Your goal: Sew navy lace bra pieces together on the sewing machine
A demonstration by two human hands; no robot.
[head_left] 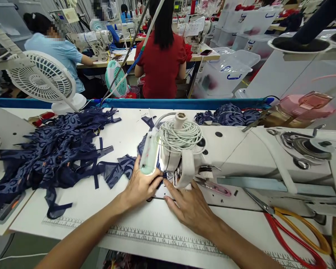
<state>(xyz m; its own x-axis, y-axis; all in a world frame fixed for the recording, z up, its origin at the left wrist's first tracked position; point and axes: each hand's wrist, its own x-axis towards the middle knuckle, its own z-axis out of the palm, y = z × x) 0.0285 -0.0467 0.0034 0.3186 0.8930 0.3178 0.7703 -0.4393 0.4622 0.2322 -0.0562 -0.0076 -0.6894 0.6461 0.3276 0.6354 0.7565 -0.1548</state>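
Navy patterned fabric (pixel 126 166) runs from the left to the needle area of a white sewing machine (pixel 235 149). My left hand (pixel 142 184) is closed on its edge, thumb and fingertips together just left of the presser foot (pixel 170 175). My right hand (pixel 192 207) lies on the machine bed right of the foot, fingers stretched and thumb apart. Its index fingertip is close to the fabric at the foot; the machine head hides some of its other fingers. A lit lamp (pixel 149 153) and a coil of pale cord (pixel 180 134) sit above my hands.
A pile of navy fabric pieces (pixel 70 145) covers the left of the table. Scissors (pixel 294 231) and pink-handled thread snips (pixel 215 186) lie at right. A printed ruler (pixel 162 239) runs along the front edge. A white fan (pixel 43 78) stands behind; two people sit beyond.
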